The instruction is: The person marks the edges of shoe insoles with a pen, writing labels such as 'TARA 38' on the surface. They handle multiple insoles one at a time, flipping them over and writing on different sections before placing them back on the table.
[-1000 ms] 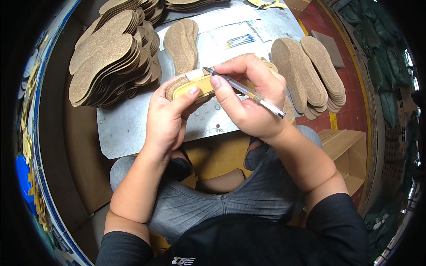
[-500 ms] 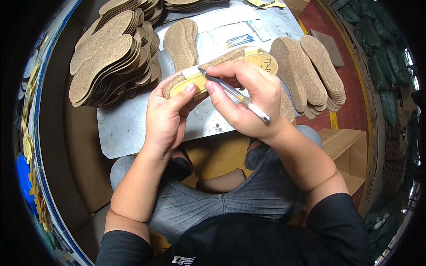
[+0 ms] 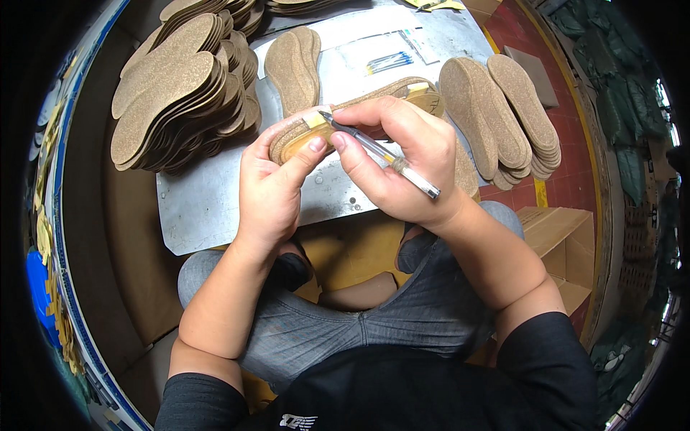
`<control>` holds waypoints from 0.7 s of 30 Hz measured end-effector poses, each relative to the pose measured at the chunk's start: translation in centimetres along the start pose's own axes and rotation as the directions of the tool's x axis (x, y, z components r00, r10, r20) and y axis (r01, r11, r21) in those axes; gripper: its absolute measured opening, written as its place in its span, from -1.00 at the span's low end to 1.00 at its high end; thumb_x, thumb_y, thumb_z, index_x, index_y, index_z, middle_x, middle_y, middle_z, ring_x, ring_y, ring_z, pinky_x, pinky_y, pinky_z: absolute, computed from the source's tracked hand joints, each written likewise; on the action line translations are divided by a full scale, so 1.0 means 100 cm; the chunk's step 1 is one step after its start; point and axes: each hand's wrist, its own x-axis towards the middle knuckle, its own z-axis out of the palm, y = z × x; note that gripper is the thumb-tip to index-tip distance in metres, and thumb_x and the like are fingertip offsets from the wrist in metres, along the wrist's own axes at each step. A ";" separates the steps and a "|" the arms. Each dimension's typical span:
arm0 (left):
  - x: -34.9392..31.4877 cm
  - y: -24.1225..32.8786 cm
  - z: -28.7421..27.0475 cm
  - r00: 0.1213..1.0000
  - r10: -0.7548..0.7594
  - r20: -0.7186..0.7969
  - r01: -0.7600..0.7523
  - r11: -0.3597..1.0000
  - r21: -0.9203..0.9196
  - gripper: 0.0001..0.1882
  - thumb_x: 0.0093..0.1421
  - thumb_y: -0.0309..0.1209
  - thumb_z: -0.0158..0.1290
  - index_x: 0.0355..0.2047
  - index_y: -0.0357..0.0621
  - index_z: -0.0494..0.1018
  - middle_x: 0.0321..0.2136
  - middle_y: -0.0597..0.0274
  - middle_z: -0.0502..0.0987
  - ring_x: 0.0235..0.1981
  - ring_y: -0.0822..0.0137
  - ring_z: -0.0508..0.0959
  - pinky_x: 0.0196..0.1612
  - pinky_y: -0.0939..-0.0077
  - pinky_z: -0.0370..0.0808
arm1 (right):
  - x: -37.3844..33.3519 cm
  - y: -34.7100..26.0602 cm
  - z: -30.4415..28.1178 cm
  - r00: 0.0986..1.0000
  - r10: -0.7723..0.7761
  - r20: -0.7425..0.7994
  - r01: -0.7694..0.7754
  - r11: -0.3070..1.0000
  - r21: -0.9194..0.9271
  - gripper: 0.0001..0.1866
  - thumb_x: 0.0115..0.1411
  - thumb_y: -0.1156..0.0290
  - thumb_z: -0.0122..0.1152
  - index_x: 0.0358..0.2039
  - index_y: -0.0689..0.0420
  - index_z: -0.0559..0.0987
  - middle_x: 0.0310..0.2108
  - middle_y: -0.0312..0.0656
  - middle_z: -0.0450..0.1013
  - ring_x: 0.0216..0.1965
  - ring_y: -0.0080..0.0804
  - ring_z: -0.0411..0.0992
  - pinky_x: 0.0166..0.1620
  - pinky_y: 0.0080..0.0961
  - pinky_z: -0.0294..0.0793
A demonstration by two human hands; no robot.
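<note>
My left hand (image 3: 272, 169) grips the near end of a cork insole (image 3: 381, 93), thumb in front and fingers behind. The insole is held tilted above the table, its edge turned up, with a pale yellow patch (image 3: 315, 119) near each end. Below that edge, a yellowish face shows by my left thumb. Closed around a clear-barrelled pen (image 3: 381, 151), my right hand (image 3: 410, 158) is close beside the left. The dark pen tip is at the near patch; whether it touches is too small to tell. Part of the insole is hidden behind my right fingers.
Tall stacks of cork insoles (image 3: 176, 93) stand at the left of the metal table (image 3: 194, 215). More insoles lie behind my hands (image 3: 291, 68) and at the right (image 3: 481, 115). Several blue pen refills (image 3: 389, 63) lie at the back. An open cardboard box (image 3: 564, 248) sits at the lower right.
The held insole has turned, so its lettered yellow face is mostly out of sight and more of its cork edge shows. Both hands keep their grips.
</note>
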 end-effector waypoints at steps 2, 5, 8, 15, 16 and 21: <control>0.000 0.000 0.000 1.000 0.001 0.000 -0.001 1.000 0.005 -0.59 0.52 -0.57 0.32 0.31 -0.45 0.62 0.17 -0.04 0.77 0.19 0.22 0.77 0.37 0.27 0.70 | 0.000 0.000 0.000 1.000 -0.002 0.000 0.002 1.000 0.001 -0.75 0.31 0.58 0.62 -0.02 0.32 0.79 -0.17 -0.06 0.80 -0.22 -0.36 0.81 -0.11 -0.47 0.81; 0.000 0.000 0.001 1.000 -0.004 -0.002 0.004 1.000 0.004 -0.58 0.52 -0.56 0.32 0.32 -0.45 0.61 0.17 -0.05 0.76 0.19 0.22 0.77 0.38 0.25 0.70 | 0.000 0.000 0.000 1.000 -0.001 -0.017 0.001 1.000 0.007 -0.75 0.32 0.59 0.61 -0.02 0.31 0.80 -0.16 -0.06 0.80 -0.21 -0.36 0.81 -0.11 -0.47 0.81; 0.001 0.001 0.002 1.000 -0.023 0.008 0.024 0.999 -0.044 -0.57 0.52 -0.56 0.32 0.33 -0.46 0.60 0.18 -0.06 0.76 0.20 0.20 0.77 0.39 0.23 0.70 | 0.001 0.000 0.000 0.996 0.013 -0.088 -0.013 1.000 0.002 -0.78 0.29 0.56 0.58 -0.07 0.27 0.78 -0.29 -0.11 0.74 -0.35 -0.35 0.73 -0.22 -0.44 0.73; 0.001 0.006 0.003 0.997 -0.062 0.044 0.067 0.988 -0.138 -0.53 0.53 -0.56 0.29 0.38 -0.48 0.54 0.18 -0.09 0.75 0.19 0.16 0.78 0.39 0.18 0.71 | 0.002 0.001 -0.016 0.996 -0.039 -0.082 0.038 0.999 -0.013 -0.70 0.49 0.61 0.46 0.17 0.37 0.66 -0.02 0.05 0.77 -0.04 -0.34 0.80 0.04 -0.46 0.81; 0.001 0.006 0.004 0.997 -0.069 0.041 0.074 0.988 -0.138 -0.53 0.53 -0.56 0.29 0.38 -0.48 0.54 0.17 -0.09 0.75 0.19 0.16 0.78 0.39 0.18 0.72 | 0.001 0.000 -0.018 0.996 -0.037 -0.076 0.035 0.999 -0.023 -0.70 0.51 0.60 0.44 0.19 0.37 0.65 -0.01 0.07 0.77 -0.02 -0.34 0.79 0.06 -0.46 0.80; 0.001 0.006 0.004 0.996 -0.068 0.053 0.076 0.985 -0.156 -0.52 0.52 -0.54 0.31 0.38 -0.46 0.53 0.16 -0.07 0.76 0.16 0.18 0.79 0.35 0.18 0.74 | 0.007 0.008 -0.017 0.959 -0.145 -0.244 0.140 0.989 -0.038 -0.77 0.48 0.54 0.48 0.09 0.30 0.74 -0.13 -0.05 0.75 -0.20 -0.34 0.72 -0.11 -0.45 0.72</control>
